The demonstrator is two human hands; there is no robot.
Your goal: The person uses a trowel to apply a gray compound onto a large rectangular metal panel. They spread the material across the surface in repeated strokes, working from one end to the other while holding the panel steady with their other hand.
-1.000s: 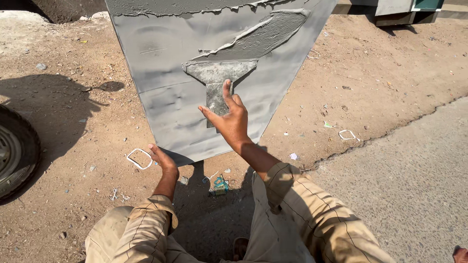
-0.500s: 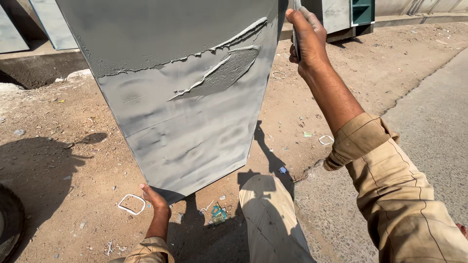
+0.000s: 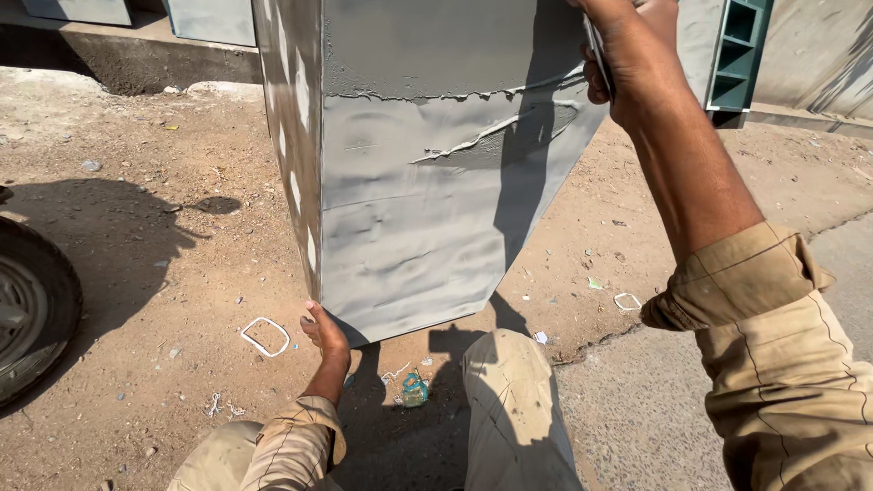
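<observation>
Right now your left hand (image 3: 324, 335) is at the bottom corner of the grey panel (image 3: 427, 227), fingers curled onto its lower edge, so it's gripping the panel there. Your right hand (image 3: 627, 55) is up at the panel's top right edge, fingers closed around a thin flat blade (image 3: 597, 56); most of the blade is hidden by the hand, so what kind of tool it is can't be told. The panel stands upright in front of you, tilted, lower end just above the dirt ground (image 3: 155, 273). Its face is coated in wet grey filler (image 3: 473, 145), with ridges and a smeared streak across the upper part.

Your knee (image 3: 514, 400) sits just below the panel's lower end. A small white frame-shaped scrap (image 3: 265, 336) lies on the dirt just left of your left hand. A bit of green litter (image 3: 415, 391) is by your knee. A tyre (image 3: 32, 309) shows at the left edge, well apart. A green rack (image 3: 738, 55) stands behind the panel at upper right.
</observation>
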